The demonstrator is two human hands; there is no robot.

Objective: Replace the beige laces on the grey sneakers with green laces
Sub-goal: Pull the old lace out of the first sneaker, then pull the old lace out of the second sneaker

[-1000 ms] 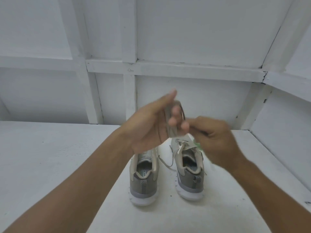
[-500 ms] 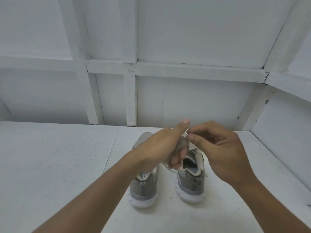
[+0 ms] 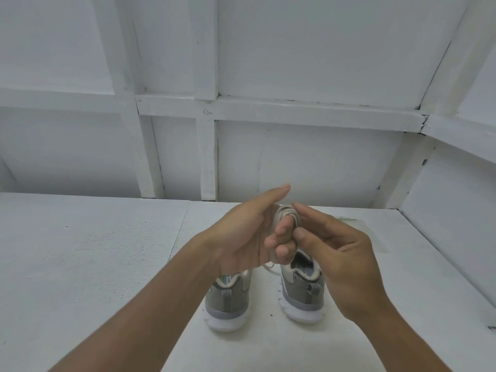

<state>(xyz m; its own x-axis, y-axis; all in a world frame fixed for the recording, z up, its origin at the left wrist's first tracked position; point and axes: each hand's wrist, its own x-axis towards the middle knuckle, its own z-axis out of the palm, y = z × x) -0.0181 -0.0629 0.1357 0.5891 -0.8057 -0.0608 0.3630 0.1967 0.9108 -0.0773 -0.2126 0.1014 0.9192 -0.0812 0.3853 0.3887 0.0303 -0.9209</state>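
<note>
Left hand (image 3: 247, 234) fingers (image 3: 281, 230) curled inside the coiled beige lace (image 3: 286, 212) | right hand (image 3: 338, 253) fingers (image 3: 304, 234) pinching that coil | I see both hands lower than a second ago | grey sneakers (image 3: 228, 299) just below, centre frame, on white desk (image 3: 80, 264) | white panelled wall (image 3: 295, 63) above.

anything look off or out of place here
Nothing is spilled or damaged. The only untidy bit is the beige lace: it is coiled round the fingers of the left hand and pinched by the right hand, with a loose tail dangling between the upright grey sneakers.
</note>
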